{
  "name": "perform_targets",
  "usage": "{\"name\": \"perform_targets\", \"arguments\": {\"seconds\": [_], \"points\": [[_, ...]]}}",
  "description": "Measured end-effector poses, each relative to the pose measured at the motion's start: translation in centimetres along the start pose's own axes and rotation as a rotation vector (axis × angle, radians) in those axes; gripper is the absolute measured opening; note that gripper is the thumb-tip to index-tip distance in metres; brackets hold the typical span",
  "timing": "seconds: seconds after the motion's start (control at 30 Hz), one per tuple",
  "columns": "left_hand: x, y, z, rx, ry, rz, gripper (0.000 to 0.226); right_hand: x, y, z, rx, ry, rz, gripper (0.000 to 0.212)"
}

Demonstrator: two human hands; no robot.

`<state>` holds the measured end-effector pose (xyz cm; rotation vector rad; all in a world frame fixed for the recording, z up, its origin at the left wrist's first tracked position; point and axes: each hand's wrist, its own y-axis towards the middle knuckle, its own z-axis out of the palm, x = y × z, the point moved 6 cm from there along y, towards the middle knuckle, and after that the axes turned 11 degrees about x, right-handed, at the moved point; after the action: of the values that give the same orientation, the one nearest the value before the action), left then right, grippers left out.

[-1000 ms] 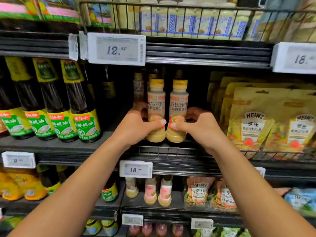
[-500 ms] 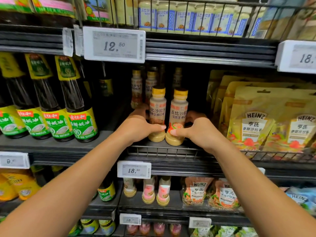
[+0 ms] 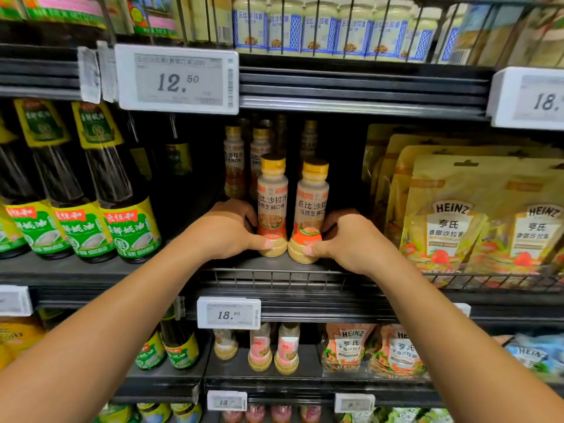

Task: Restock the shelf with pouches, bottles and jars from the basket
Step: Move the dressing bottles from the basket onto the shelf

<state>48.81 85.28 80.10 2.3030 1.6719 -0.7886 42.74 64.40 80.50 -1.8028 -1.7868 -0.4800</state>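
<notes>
The left hand (image 3: pixel 225 232) grips the left bottle (image 3: pixel 272 206); the right hand (image 3: pixel 351 239) grips the right bottle (image 3: pixel 311 212), both standing on the shelf (image 3: pixel 244 265) front. Risk: a hasty release could tip either bottle over the low wire rail (image 3: pixel 274 277)

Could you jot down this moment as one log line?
left hand: grips left dressing bottle | right hand: grips right dressing bottle | bottles: upright, side by side, shelf front

Bare L forearm (image 3: pixel 100 325) & R forearm (image 3: pixel 451 325); L hand (image 3: pixel 225 232), R hand (image 3: pixel 351 239) bare, thumbnails short.
</notes>
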Motion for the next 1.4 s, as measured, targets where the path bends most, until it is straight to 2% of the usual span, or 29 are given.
{"name": "perform_targets", "arguments": {"seconds": [0.17, 0.33, 0.47, 0.73, 0.8, 1.0, 1.1, 1.23, 1.4], "points": [[-1.2, 2.3, 0.2, 0.024, 0.081, 0.031, 0.034, 0.2, 1.7, -1.0, 0.015, -0.045, 0.086, 0.056], [-1.9, 4.8, 0.5, 0.043, -0.076, 0.108, 0.028, 0.2, 4.4, -1.8, 0.019, 0.015, 0.072, 0.054], [-2.5, 6.9, 0.5, 0.028, -0.082, 0.106, 0.025, 0.2, 6.2, -2.0, -0.016, 0.053, 0.036, 0.05], [-4.1, 9.7, -0.2, -0.13, 0.041, 0.048, 0.015, -0.3, 9.8, -2.6, -0.052, 0.145, 0.078, 0.058], [-4.4, 10.3, -0.3, -0.149, 0.047, 0.018, 0.019, -0.4, 10.3, -2.7, -0.063, 0.179, 0.084, 0.058], [-4.5, 11.7, -0.4, -0.216, -0.046, -0.111, 0.048, -1.3, 11.3, -2.7, -0.165, 0.294, 0.085, 0.064], [-4.1, 12.0, 0.0, -0.299, -0.165, -0.15, 0.043, -1.7, 11.7, -2.6, -0.176, 0.321, 0.08, 0.06], [-4.1, 11.9, 0.3, -0.405, -0.189, -0.142, 0.036, -1.7, 12.0, -2.4, -0.201, 0.313, 0.057, 0.052], [-3.8, 12.3, 0.5, -0.426, -0.271, -0.123, 0.045, -1.2, 12.7, -1.9, -0.22, 0.31, 0.051, 0.05]]}}
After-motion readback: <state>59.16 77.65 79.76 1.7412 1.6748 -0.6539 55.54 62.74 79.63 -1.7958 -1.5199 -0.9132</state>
